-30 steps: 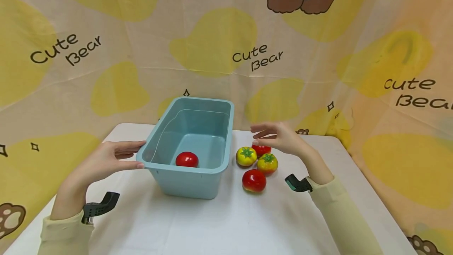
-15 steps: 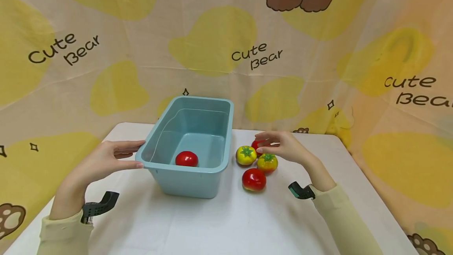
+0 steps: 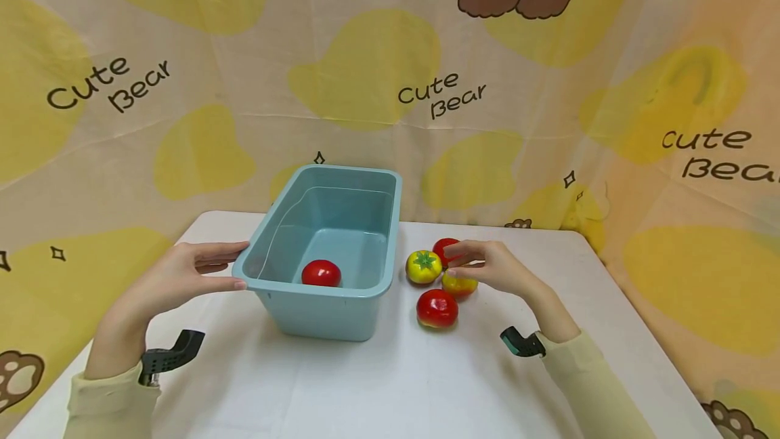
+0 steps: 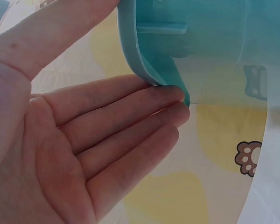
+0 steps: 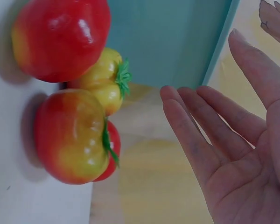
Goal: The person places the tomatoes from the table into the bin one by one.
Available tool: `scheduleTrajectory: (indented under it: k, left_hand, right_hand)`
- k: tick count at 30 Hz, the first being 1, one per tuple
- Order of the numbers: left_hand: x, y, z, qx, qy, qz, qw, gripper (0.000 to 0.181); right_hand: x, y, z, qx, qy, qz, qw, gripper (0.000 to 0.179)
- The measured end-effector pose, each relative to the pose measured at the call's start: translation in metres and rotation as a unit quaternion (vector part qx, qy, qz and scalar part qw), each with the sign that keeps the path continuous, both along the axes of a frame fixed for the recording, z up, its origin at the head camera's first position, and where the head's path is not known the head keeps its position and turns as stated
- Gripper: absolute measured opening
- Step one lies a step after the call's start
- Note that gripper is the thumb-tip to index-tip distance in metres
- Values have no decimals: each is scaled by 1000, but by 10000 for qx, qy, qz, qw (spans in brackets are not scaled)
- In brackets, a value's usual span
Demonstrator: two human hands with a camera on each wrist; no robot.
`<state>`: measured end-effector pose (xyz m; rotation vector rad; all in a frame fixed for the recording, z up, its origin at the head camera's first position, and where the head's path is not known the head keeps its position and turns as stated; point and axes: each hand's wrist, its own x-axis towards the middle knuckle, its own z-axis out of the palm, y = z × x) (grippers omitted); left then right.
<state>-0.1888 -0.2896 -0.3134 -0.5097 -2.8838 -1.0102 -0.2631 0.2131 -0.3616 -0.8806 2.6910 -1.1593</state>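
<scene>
A pale blue plastic bin [image 3: 323, 317] stands on the table with one red tomato [image 3: 321, 273] inside it. My left hand [image 3: 167, 280] touches the bin's near left corner, its fingers straight under the rim and the thumb against it. To the right of the bin are a yellow tomato [image 3: 423, 267] with a green calyx, a yellow-red tomato [image 5: 72, 137], a red tomato in front [image 3: 437, 309] and another red one behind [image 3: 443, 249]. My right hand [image 3: 496, 266] hovers above the yellow-red tomato, fingers extended and apart from it, partly hiding it in the head view.
The table [image 3: 292, 391] has a white cover. Behind it hangs a cloth [image 3: 359, 87] with yellow patches and bear prints. A black wrist mount [image 3: 173, 356] sits on the left forearm, and another [image 3: 522, 343] on the right.
My right hand has lowered and moved slightly right and nearer, from over the rear red tomato to over the yellow-red one. The left hand and the bin stay in place.
</scene>
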Motion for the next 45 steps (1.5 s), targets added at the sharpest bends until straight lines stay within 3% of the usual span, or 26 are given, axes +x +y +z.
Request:
scheduleTrajectory:
  k: [10, 23, 32, 45]
  left_hand:
    - [1, 0, 0, 17, -58, -6, 10000, 63]
    - [0, 0, 1, 24, -17, -26, 10000, 62]
    - [2, 0, 1, 34, -54, -27, 10000, 62]
    - [1, 1, 1, 113, 26, -67, 9999, 63]
  right_hand:
    - [5, 6, -19, -105, -256, 83, 9996, 42]
    - [12, 12, -43, -63, -261, 204, 9994, 48]
    - [19, 13, -54, -37, -461, 166, 9988, 47]
    - [22, 11, -67, 107, -299, 185, 9993, 51]
